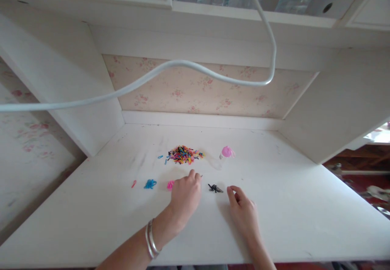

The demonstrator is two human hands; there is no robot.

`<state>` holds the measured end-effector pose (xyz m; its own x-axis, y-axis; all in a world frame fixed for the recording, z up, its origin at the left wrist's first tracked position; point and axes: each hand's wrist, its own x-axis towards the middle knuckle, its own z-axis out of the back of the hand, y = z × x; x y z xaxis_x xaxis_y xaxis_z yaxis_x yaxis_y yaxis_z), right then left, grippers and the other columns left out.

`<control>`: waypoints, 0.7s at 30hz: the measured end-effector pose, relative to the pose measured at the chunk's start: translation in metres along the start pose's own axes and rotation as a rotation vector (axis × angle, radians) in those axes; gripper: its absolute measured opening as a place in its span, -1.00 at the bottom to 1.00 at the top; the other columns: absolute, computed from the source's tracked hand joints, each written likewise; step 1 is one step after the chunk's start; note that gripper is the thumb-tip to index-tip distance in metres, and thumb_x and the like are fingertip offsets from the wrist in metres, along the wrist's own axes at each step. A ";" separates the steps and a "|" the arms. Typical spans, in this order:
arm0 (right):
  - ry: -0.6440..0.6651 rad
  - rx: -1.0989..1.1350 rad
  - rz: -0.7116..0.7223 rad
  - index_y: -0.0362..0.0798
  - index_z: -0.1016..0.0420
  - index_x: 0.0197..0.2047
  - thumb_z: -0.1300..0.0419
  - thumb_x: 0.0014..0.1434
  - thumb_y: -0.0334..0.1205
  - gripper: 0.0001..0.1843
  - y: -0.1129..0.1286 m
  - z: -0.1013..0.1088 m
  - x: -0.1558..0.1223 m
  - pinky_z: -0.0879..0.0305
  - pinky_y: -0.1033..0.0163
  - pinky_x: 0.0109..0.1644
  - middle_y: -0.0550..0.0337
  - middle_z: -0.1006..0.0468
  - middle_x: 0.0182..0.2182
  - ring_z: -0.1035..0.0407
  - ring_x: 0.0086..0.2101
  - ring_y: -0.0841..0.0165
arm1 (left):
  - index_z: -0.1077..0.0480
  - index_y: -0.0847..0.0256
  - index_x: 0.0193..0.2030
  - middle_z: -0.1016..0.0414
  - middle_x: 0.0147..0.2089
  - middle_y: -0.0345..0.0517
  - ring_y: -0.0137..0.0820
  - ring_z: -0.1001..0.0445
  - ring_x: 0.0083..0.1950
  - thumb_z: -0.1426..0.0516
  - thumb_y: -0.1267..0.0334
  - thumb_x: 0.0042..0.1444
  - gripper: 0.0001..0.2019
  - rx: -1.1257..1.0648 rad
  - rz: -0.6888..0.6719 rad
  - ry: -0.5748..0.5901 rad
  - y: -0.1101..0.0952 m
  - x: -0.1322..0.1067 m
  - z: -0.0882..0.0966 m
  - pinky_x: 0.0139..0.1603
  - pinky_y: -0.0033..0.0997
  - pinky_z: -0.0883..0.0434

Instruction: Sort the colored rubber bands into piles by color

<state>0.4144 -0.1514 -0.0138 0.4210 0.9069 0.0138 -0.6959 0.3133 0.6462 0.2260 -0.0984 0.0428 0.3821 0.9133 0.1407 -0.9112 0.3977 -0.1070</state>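
Note:
A mixed heap of small coloured rubber bands (183,155) lies on the white desk (122,221). In front of it, bands sit by colour: a red band (133,184), a blue pile (150,184), a pink pile (170,185) and a black pile (215,188). My left hand (187,193), bracelets on its wrist, is closed in a pinch between the pink and black piles and partly covers the pink one. A tiny dark band-like tip shows at its fingertips. My right hand (243,209) rests just right of the black pile, thumb and fingers together; whatever they hold is hidden.
A small clear container with a pink lid (227,152) stands behind the black pile. A white cable (183,63) hangs across the view. Overhead, a shelf (243,13) carries bottles. Side panels (335,99) enclose the desk.

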 end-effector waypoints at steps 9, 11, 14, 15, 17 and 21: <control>-0.007 -0.203 0.169 0.13 -0.55 -0.16 0.04 0.19 -0.07 -0.65 -0.003 -0.001 0.001 -0.18 0.28 -0.23 0.21 -0.58 -0.28 -0.41 -0.30 0.33 | -0.43 0.28 -0.19 -0.45 -0.22 0.06 -0.28 -0.53 -0.23 0.06 0.53 0.15 -0.73 -0.027 -0.047 0.156 -0.037 0.013 -0.022 -0.28 -0.35 -0.44; -0.003 -0.211 0.224 0.13 -0.55 -0.19 0.02 0.20 -0.06 -0.68 -0.003 -0.001 0.001 -0.17 0.27 -0.21 0.22 -0.56 -0.36 -0.40 -0.30 0.32 | -0.43 0.26 -0.20 -0.46 -0.23 0.05 -0.30 -0.53 -0.23 0.07 0.52 0.16 -0.73 -0.039 -0.057 0.164 -0.038 0.013 -0.023 -0.26 -0.37 -0.44; 0.006 -0.219 0.292 0.14 -0.55 -0.22 0.01 0.22 -0.08 -0.70 -0.004 -0.003 0.002 -0.14 0.26 -0.20 0.25 -0.53 -0.44 -0.38 -0.32 0.33 | -0.44 0.25 -0.22 -0.48 -0.23 0.04 -0.30 -0.53 -0.23 0.08 0.51 0.17 -0.72 -0.056 -0.064 0.171 -0.039 0.012 -0.024 -0.26 -0.36 -0.43; 0.006 -0.215 0.305 0.13 -0.55 -0.23 0.01 0.23 -0.09 -0.71 -0.005 -0.004 0.003 -0.14 0.27 -0.20 0.25 -0.52 -0.44 -0.37 -0.32 0.33 | -0.44 0.25 -0.22 -0.48 -0.23 0.03 -0.30 -0.53 -0.23 0.07 0.50 0.16 -0.73 -0.061 -0.066 0.172 -0.039 0.012 -0.024 -0.26 -0.36 -0.43; 0.003 -0.199 0.321 0.12 -0.54 -0.24 0.01 0.24 -0.09 -0.71 -0.007 -0.005 0.003 -0.13 0.27 -0.20 0.25 -0.52 -0.44 -0.37 -0.31 0.33 | -0.44 0.23 -0.22 -0.49 -0.24 0.01 -0.29 -0.53 -0.24 0.06 0.50 0.14 -0.73 -0.071 -0.068 0.175 -0.038 0.011 -0.025 -0.27 -0.35 -0.43; -0.016 -0.140 0.308 0.09 -0.53 -0.28 0.03 0.25 -0.09 -0.69 -0.012 -0.008 0.005 -0.14 0.26 -0.20 0.23 -0.52 -0.44 -0.37 -0.31 0.32 | -0.45 0.22 -0.24 -0.50 -0.23 0.00 -0.29 -0.53 -0.23 0.06 0.42 0.19 -0.75 -0.084 -0.054 0.171 -0.027 0.011 -0.021 -0.26 -0.34 -0.41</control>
<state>0.4198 -0.1481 -0.0274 0.1873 0.9607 0.2049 -0.8645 0.0621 0.4988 0.2578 -0.0967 0.0270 0.4574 0.8890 -0.0198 -0.8752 0.4461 -0.1870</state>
